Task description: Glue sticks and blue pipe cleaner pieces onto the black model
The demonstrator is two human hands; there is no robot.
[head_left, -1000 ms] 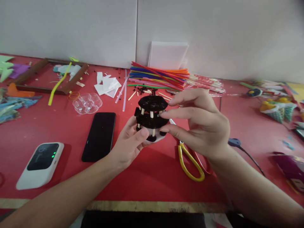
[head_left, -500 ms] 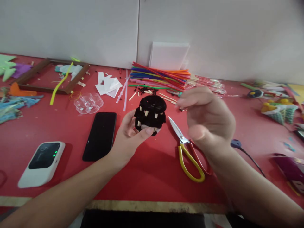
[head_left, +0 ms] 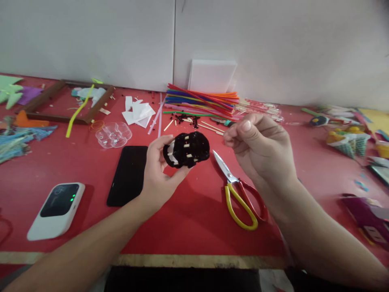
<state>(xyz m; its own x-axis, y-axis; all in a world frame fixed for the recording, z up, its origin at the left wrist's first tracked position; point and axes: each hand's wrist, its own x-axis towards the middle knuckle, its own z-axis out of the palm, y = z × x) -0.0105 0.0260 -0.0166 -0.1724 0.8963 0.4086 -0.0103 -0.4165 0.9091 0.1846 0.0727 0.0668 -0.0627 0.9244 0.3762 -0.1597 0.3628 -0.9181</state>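
My left hand (head_left: 161,170) is closed around a small black fuzzy craft piece (head_left: 194,148), which lies tilted on its side. Short pale stick bits stand in rows between its black layers, and a whitish patch shows at its left end. To the right, my right hand (head_left: 261,146) is raised apart from the piece, thumb pressed to curled fingers; whatever it may pinch is too small to make out. Below and left of that hand lie scissors (head_left: 229,176) with one yellow and one red handle, blades pointing away from me.
Behind the hands lie a bundle of coloured pipe cleaners (head_left: 200,99), black scraps (head_left: 185,118) and white paper pieces (head_left: 139,112). On the left are a black phone (head_left: 127,176), a white device (head_left: 57,211), a clear flower-shaped case (head_left: 114,135) and a brown frame (head_left: 54,117).
The black piece has turned from upright onto its side in my left hand. My right hand's fingers have gone from loosely apart to pinched together.
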